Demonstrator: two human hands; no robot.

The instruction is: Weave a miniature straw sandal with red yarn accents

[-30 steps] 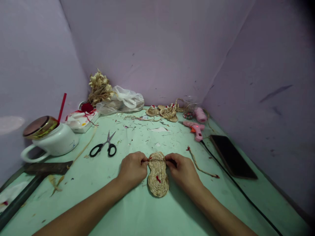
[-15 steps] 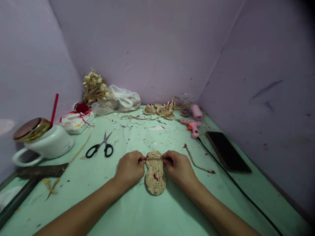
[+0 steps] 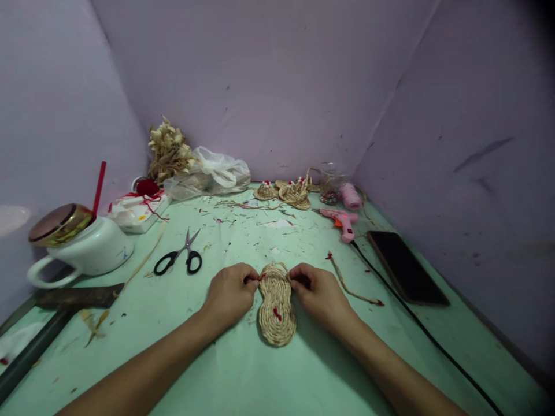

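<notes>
Off to the left of my feed, a dark-headed hammer with a long dark handle (image 3: 80, 296) lay on the pale green worktop (image 3: 225, 375), a rounded white enamel mug (image 3: 102, 245) just behind it. Moving right, black-handled metal scissors (image 3: 186, 247) sat with their blades apart. And here was my left hand (image 3: 233, 292), grip closed, thumb and finger pinching the upper left edge of the piece!

Centre stage: a flat, straw-coloured, coiled-fibre piece, narrow-waisted and round at both ends (image 3: 276, 301), lay on the worktop between my two hands, a red fleck on its near lobe. I judged it very light, dry and rough enough not to slip, fairly stiff but bendable at the waist. The coils looked likely to part if tugged sideways, so opposite edges of a lobe seemed the place to hold, pressed lightly inward.

Over on its right, my right hand (image 3: 323, 292) had its grip pinched at the matching edge; rim or overlying strand, I couldn't tell for either hand. Beyond lay a thin straw-coloured cord with red ends (image 3: 345, 289), a pink glue gun (image 3: 344, 222) and a flat black phone (image 3: 407, 268).
</notes>
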